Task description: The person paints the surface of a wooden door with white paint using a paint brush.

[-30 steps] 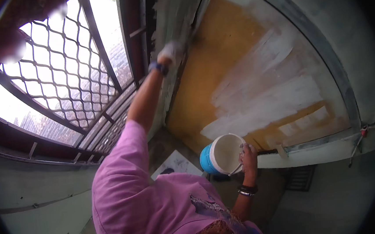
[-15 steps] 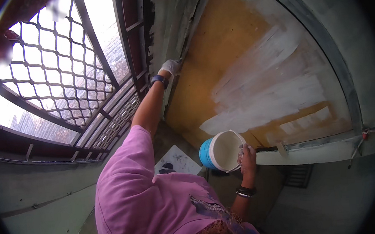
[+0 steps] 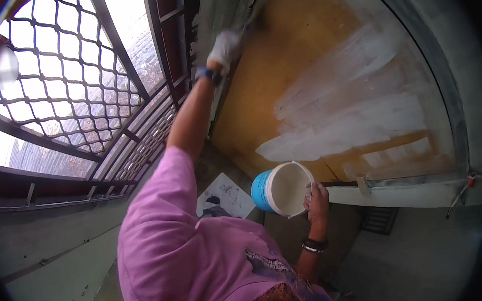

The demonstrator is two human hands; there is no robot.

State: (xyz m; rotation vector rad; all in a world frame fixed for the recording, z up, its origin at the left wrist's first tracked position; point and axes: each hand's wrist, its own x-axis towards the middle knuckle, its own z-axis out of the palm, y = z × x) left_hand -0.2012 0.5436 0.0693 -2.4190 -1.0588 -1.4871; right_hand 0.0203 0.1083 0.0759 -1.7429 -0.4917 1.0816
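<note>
My left hand (image 3: 225,49), in a white glove, is stretched far out at the left edge of a yellow-brown panel (image 3: 293,27). It is closed and blurred. A dark smear shows just past its fingers, but what it holds is too blurred to name. Uneven white patches (image 3: 341,125) cover part of the panel. My right hand (image 3: 316,201), bare and whitish at the fingers, grips the rim and handle side of a blue and white bucket (image 3: 263,192). The bucket is tilted, its mouth toward the right, with a pale inside.
A window with a dark metal lattice (image 3: 81,67) stands at the left. Below the bucket lies a spotted white board (image 3: 225,192) on the floor, with my foot (image 3: 213,202) at it. A thin red-topped tool (image 3: 470,182) hangs by the ledge (image 3: 420,193) at the right.
My left hand has moved up and a little right along the panel's edge. The bucket has shifted slightly left and up in the picture, still in my right hand.
</note>
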